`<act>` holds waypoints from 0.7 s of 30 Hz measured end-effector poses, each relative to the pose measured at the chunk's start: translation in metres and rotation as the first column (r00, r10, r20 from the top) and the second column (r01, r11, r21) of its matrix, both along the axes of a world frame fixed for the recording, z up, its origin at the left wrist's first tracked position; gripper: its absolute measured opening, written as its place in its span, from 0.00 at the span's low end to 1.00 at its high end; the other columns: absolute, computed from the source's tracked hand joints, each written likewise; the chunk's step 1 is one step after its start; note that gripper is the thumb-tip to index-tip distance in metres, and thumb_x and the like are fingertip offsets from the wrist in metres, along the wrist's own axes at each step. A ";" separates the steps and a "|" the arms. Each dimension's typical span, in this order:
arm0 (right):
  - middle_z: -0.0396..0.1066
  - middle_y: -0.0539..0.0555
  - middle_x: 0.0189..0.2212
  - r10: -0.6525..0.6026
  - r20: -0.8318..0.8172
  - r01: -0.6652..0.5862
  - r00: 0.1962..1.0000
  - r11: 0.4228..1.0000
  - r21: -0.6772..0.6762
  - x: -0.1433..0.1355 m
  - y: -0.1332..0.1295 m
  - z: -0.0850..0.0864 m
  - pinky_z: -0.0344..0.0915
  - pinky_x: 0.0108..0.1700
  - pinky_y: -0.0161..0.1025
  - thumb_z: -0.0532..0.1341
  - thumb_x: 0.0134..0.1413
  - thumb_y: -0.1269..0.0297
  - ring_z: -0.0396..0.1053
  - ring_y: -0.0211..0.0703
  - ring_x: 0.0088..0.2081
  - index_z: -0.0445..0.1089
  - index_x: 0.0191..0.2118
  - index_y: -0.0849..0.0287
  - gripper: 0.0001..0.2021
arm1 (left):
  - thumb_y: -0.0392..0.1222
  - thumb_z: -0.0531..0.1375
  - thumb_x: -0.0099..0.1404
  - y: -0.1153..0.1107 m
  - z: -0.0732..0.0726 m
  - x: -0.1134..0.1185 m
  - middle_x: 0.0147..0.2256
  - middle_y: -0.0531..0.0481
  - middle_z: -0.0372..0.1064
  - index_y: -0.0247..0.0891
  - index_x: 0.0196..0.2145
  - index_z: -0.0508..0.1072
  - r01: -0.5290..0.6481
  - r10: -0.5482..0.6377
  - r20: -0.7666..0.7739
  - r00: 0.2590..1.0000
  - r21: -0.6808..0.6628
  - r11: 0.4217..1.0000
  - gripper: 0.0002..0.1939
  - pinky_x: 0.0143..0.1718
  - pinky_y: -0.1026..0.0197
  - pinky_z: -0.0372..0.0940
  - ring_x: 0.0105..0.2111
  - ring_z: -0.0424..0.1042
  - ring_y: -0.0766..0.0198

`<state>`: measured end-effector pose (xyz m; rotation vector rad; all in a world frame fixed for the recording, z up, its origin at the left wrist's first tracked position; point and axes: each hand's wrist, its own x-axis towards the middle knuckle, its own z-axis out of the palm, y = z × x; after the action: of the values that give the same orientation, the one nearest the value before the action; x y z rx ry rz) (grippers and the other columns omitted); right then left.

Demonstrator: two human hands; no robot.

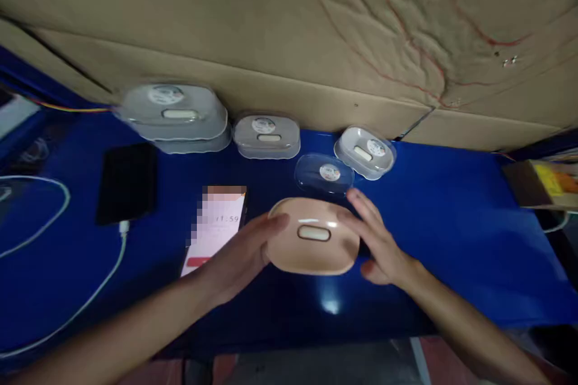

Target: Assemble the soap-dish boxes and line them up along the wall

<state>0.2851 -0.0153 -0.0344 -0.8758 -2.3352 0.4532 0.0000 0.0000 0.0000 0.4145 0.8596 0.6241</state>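
- My left hand [247, 254] pinches the peach dish [313, 257] at nine o'clock
- My right hand [383, 251] spreads loosely at three
- Likely light, stiff, slick: grip both ends

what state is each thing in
Glossy peach oval container: uncovered, left hand holding
Clear oval plastic lid: off, on the blue table
Stacked grey oval containers: upper lidded
Grey oval container, middle: lidded
Grey oval container, right: lidded
Rectangular phone: screen lit
Black rectangular device: white cable plugged in

Head camera looks down over the table [451, 240], seemingly close
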 end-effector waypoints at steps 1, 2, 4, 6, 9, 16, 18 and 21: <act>0.39 0.52 0.82 -0.068 0.070 0.070 0.995 0.997 -0.032 0.001 0.005 -0.003 0.46 0.79 0.60 0.40 0.76 0.34 0.41 0.54 0.81 0.38 0.81 0.46 0.38 | 0.53 0.72 0.66 0.005 0.001 -0.001 0.46 0.40 0.86 0.35 0.51 0.83 -0.102 0.102 -0.034 0.994 0.015 0.995 0.22 0.54 0.51 0.78 0.57 0.80 0.40; 0.45 0.55 0.81 -0.126 0.135 0.134 0.983 0.990 -0.049 0.001 0.010 -0.005 0.45 0.79 0.63 0.42 0.77 0.37 0.43 0.56 0.81 0.39 0.81 0.47 0.37 | 0.52 0.70 0.68 0.010 0.001 -0.001 0.46 0.41 0.86 0.36 0.51 0.83 -0.194 0.196 -0.059 0.979 0.035 0.980 0.20 0.55 0.51 0.78 0.57 0.80 0.41; 0.56 0.60 0.77 -0.215 0.242 0.232 0.946 0.972 -0.042 0.000 0.015 -0.008 0.45 0.78 0.68 0.47 0.79 0.42 0.49 0.59 0.79 0.44 0.80 0.49 0.34 | 0.49 0.67 0.71 0.019 0.003 -0.002 0.46 0.44 0.86 0.38 0.52 0.83 -0.349 0.356 -0.083 0.931 0.086 0.933 0.17 0.55 0.52 0.78 0.56 0.81 0.44; 0.66 0.62 0.71 -0.282 0.328 0.292 0.902 0.956 0.020 -0.002 0.013 -0.008 0.47 0.76 0.70 0.54 0.77 0.45 0.58 0.62 0.75 0.54 0.77 0.50 0.31 | 0.47 0.64 0.73 0.025 0.005 -0.003 0.46 0.47 0.86 0.40 0.51 0.83 -0.478 0.491 -0.070 0.868 0.146 0.866 0.14 0.55 0.52 0.78 0.56 0.81 0.47; 0.71 0.64 0.64 -0.312 0.334 0.295 0.889 0.950 0.104 -0.005 0.007 -0.006 0.51 0.73 0.71 0.63 0.71 0.43 0.65 0.65 0.69 0.65 0.70 0.50 0.29 | 0.46 0.63 0.74 0.028 0.007 -0.005 0.47 0.48 0.85 0.40 0.50 0.83 -0.544 0.558 -0.017 0.829 0.202 0.814 0.13 0.54 0.55 0.78 0.55 0.81 0.50; 0.61 0.66 0.72 -0.377 0.175 0.388 0.910 0.921 -0.033 0.001 0.010 -0.003 0.66 0.68 0.66 0.66 0.69 0.46 0.63 0.66 0.71 0.60 0.72 0.51 0.33 | 0.50 0.60 0.78 0.025 0.006 -0.005 0.46 0.51 0.86 0.42 0.47 0.84 -0.552 0.565 -0.030 0.825 0.172 0.816 0.14 0.53 0.57 0.78 0.54 0.81 0.53; 0.59 0.66 0.72 -0.433 0.062 0.436 0.899 0.898 -0.053 0.004 0.011 0.001 0.66 0.69 0.65 0.66 0.69 0.48 0.60 0.66 0.73 0.58 0.73 0.50 0.34 | 0.52 0.58 0.79 0.026 0.005 -0.005 0.43 0.52 0.86 0.42 0.45 0.84 -0.554 0.565 -0.042 0.824 0.153 0.819 0.17 0.52 0.56 0.78 0.53 0.81 0.52; 0.53 0.66 0.75 -0.326 -0.030 0.326 0.945 0.945 -0.024 0.006 0.007 0.005 0.63 0.71 0.67 0.63 0.71 0.45 0.55 0.66 0.76 0.51 0.76 0.49 0.37 | 0.57 0.57 0.79 0.024 0.001 -0.004 0.42 0.52 0.86 0.42 0.45 0.84 -0.464 0.473 -0.086 0.877 0.111 0.879 0.20 0.51 0.55 0.78 0.54 0.81 0.49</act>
<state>0.2911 -0.0081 -0.0291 -1.2276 -2.1028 0.3458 -0.0039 0.0245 0.0007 0.3196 1.0532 1.1008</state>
